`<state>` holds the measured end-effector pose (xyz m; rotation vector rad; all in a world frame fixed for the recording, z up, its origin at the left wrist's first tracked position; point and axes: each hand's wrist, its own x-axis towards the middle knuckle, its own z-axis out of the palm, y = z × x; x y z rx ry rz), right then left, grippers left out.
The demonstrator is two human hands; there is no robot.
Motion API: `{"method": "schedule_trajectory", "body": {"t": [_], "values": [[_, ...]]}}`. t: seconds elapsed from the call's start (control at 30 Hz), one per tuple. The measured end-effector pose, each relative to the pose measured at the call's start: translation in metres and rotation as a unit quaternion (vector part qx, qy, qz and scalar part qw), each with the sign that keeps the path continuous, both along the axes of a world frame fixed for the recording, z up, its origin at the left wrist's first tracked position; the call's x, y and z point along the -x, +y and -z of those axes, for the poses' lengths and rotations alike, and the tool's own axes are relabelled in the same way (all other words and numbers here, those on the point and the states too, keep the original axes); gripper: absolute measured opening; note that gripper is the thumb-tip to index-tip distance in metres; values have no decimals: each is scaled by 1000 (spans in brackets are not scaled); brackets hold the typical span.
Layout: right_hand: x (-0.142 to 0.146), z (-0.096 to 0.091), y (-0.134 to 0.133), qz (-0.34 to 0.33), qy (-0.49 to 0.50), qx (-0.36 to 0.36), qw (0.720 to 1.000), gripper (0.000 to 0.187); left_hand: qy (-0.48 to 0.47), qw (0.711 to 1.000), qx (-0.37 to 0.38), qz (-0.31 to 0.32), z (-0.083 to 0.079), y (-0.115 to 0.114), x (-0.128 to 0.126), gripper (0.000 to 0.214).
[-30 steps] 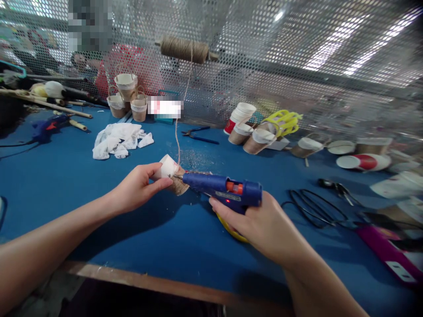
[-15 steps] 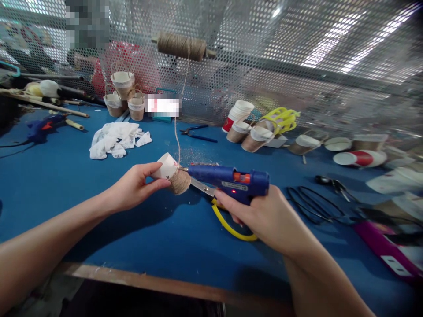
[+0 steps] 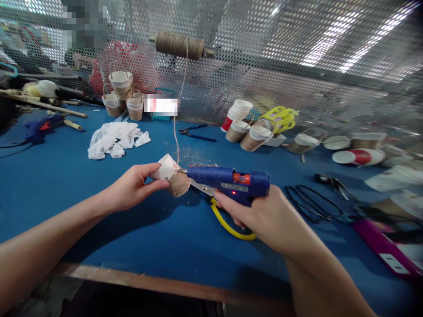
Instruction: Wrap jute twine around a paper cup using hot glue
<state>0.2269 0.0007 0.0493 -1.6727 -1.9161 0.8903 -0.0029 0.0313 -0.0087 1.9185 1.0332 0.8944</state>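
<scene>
Just above the blue-topped workbench, near its front edge, the left hand pinches a small white paper cup half wrapped in brown jute twine, tipped sideways so its wrapped band faces the tool. The right hand is clenched round a blue hot-glue gun, whose nozzle touches the cup where a taut twine strand drops from the brown spool on the perforated metal screen. Hanging it that high probably keeps the strand clear. Yellow-handled scissors lie beneath the gun.
</scene>
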Motion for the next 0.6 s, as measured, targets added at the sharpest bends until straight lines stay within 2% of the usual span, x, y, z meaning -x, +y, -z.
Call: {"method": "schedule_trajectory", "body": {"t": [0.13, 0.3, 0.5, 0.6], "values": [[-1, 0, 0, 1, -2, 20, 1000, 30, 2, 1000, 4, 4, -1, 0, 0, 20], [-1, -1, -1, 0, -15, 1, 1000, 33, 6, 1000, -2, -1, -2, -1, -1, 18], [0, -1, -2, -27, -2, 9, 1000, 23, 5, 1000, 2, -10, -3, -1, -1, 17], [1, -1, -2, -18, -5, -6, 1000, 21, -1, 1000, 2, -4, -4, -1, -1, 16]]}}
